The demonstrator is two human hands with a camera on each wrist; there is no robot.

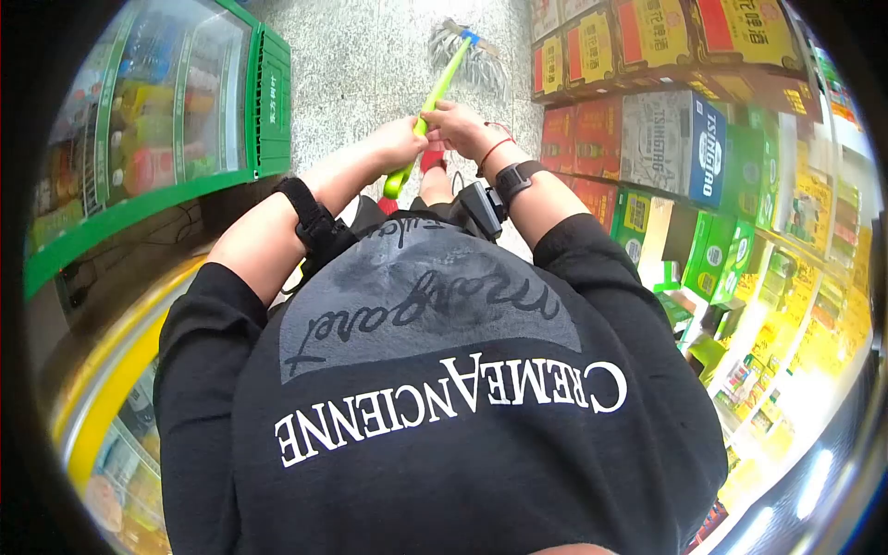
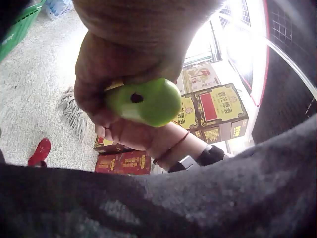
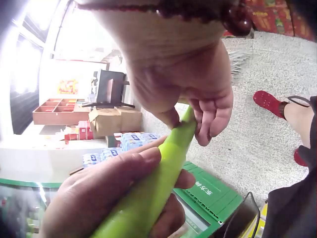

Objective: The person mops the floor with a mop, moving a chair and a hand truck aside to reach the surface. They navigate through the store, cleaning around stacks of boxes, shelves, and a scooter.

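Observation:
A mop with a bright green handle (image 1: 450, 76) slants away from my body in the head view. Its grey stringy head (image 1: 483, 67) lies on the floor, with a blue joint (image 1: 470, 37) where the handle meets it. Close to the handle's upper end, my left hand (image 1: 400, 145) grips it, thumb along the shaft in the right wrist view. The rounded end (image 2: 158, 101) with a dark hole sticks out past that hand. Farther down the shaft, my right hand (image 1: 460, 127) holds the handle with curled fingers, the two hands close together.
A green-framed drinks fridge (image 1: 271, 102) stands on the left. Stacked beer cartons (image 1: 666, 139) line the right side. Red shoes (image 3: 270, 104) show on the speckled floor (image 1: 361, 55). Blue-and-white packs (image 3: 133, 141) and brown boxes (image 3: 116, 120) sit beyond the fridge.

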